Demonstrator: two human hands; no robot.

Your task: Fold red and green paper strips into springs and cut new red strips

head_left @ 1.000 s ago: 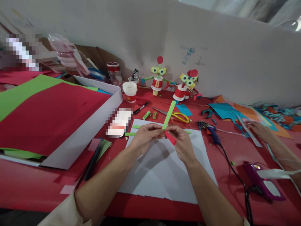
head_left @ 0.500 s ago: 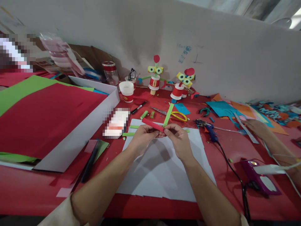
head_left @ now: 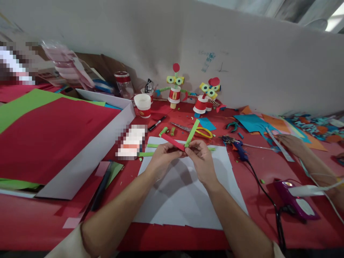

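A red paper strip [head_left: 172, 141] and a green paper strip [head_left: 192, 132] meet at an angle between my two hands. My left hand [head_left: 165, 159] pinches the red strip near the joint, with its free end slanting up to the left. The fingers of my right hand [head_left: 200, 159] are closed at the corner where the green strip rises from the red one. Both hands are above a white paper sheet [head_left: 185, 197]. Loose green strips [head_left: 146, 154] lie under and beside my left hand. Folded green paper springs [head_left: 163, 131] rest just beyond.
Yellow-handled scissors [head_left: 203, 133], a black marker [head_left: 157, 123] and a glue gun [head_left: 242, 150] lie around the sheet. Paper-cup figures [head_left: 174, 94] stand by the wall. A box of coloured paper [head_left: 107, 143] is at left. At right, another person's hand [head_left: 291, 143] is near a ruler [head_left: 281, 145].
The view has shifted slightly. My hands keep hold of the two strips at their joint, and the fingers have moved only a little.
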